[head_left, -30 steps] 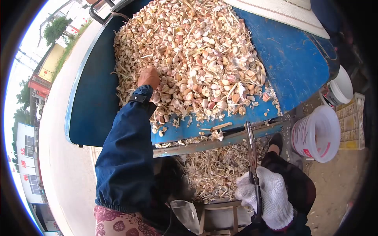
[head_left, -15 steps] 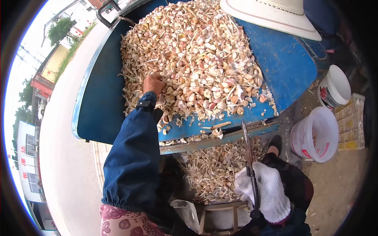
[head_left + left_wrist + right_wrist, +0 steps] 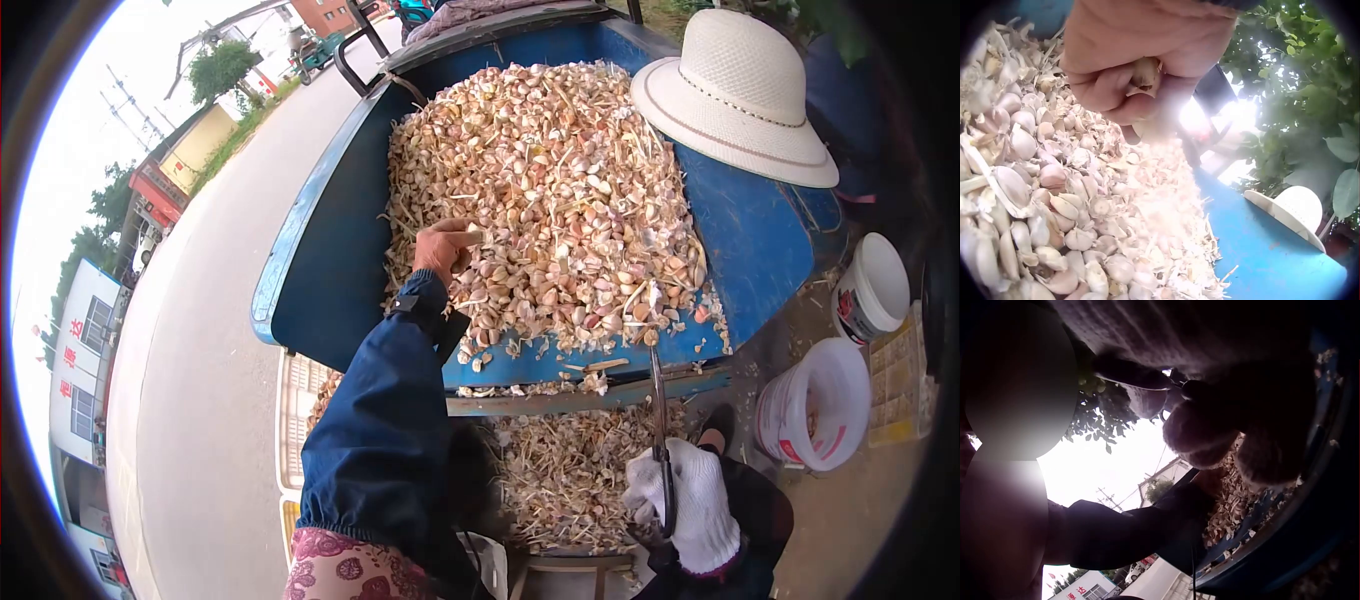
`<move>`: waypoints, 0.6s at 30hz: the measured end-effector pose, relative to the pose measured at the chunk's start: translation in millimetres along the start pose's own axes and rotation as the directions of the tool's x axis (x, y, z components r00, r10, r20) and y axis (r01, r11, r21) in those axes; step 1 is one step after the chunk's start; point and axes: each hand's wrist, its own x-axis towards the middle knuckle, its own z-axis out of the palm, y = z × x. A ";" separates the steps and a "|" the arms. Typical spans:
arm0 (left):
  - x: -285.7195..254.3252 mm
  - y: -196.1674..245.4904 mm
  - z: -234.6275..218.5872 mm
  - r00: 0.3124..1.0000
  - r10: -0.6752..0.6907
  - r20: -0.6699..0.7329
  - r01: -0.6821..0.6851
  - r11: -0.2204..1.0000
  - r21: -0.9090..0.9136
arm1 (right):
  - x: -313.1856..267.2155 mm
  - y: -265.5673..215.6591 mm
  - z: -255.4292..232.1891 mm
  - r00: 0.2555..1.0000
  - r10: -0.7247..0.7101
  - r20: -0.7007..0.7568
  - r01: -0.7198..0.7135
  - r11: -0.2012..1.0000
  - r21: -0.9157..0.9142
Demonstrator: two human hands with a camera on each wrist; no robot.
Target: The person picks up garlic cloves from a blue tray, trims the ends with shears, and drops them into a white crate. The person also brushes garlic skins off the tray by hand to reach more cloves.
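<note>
Over the near left part of a heap of garlic cloves (image 3: pixel 560 200) is my bare left hand (image 3: pixel 442 250). Its fingers curl round a piece of garlic (image 3: pixel 1146 76), whose brownish end shows between them in the left wrist view. My right hand (image 3: pixel 700 505), in a white knitted glove, grips the dark handle of a pair of long scissors (image 3: pixel 657 400) near my lap. Their narrow blades point up and away, with the tip overlapping the front edge of the blue cart bed (image 3: pixel 740 225). In the right wrist view the gloved fingers (image 3: pixel 1200 434) are curled and in deep shadow.
A white hat (image 3: pixel 745 80) sits on the cart's right side. Two buckets, one white (image 3: pixel 872 285) and one translucent (image 3: pixel 815 405), stand at the right. Stems and skins (image 3: pixel 570 475) lie below the cart's front edge. A pale crate (image 3: pixel 297 410) is at the left.
The head view has tilted up, so the whole hat and the cart's far end now show. My left hand has lifted slightly off the heap, fingers closed on garlic. The right hand keeps the scissors.
</note>
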 end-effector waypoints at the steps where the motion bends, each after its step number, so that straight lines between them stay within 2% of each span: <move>1: -18.8 8.0 5.3 0.998 -0.069 -0.004 0.067 0.982 -0.177 | -1.2 -6.3 2.3 0.999 0.027 -0.022 -0.026 0.998 0.050; 2: -30.3 7.4 2.2 0.992 -0.115 0.058 0.127 0.949 -0.289 | -4.5 -10.7 4.7 0.997 0.059 -0.041 -0.054 0.994 0.099; 4: -61.7 6.4 2.3 0.967 -0.132 0.220 0.224 0.851 -0.475 | -3.7 -5.1 7.0 0.998 -0.016 -0.064 0.020 0.998 0.067; 6: -95.2 -2.3 3.6 0.932 -0.095 0.351 0.278 0.808 -0.519 | -3.1 -3.2 7.4 0.999 0.014 -0.039 -0.011 0.996 0.085; 7: -114.6 -5.5 12.2 0.934 -0.104 0.343 0.311 0.711 -0.631 | -1.9 -3.4 10.2 0.999 0.010 -0.040 -0.007 0.997 0.073; 8: -129.8 -12.8 12.1 0.904 -0.054 0.423 0.348 0.667 -0.659 | 3.9 5.9 8.2 1.000 -0.008 -0.008 0.008 0.998 0.061; 11: -172.5 -19.1 26.2 0.897 -0.070 0.437 0.374 0.646 -0.665 | -2.5 3.1 11.1 1.000 -0.001 -0.015 0.001 1.000 -0.024; 12: -182.1 -19.5 31.0 0.899 -0.056 0.434 0.354 0.677 -0.645 | 1.6 7.1 11.8 1.000 -0.011 -0.005 0.011 0.999 -0.041; 14: -187.9 -25.6 36.5 0.903 -0.045 0.426 0.332 0.704 -0.628 | 8.8 17.6 10.1 0.999 -0.036 -0.040 0.028 0.982 -0.185; 17: -187.0 -32.2 41.9 0.902 -0.069 0.426 0.347 0.702 -0.622 | 17.0 28.9 7.8 0.996 -0.082 -0.020 0.078 0.985 -0.153; 18: -187.0 -34.0 44.6 0.904 -0.084 0.419 0.352 0.702 -0.618 | 23.2 30.9 6.6 0.994 -0.107 -0.023 0.099 0.970 -0.221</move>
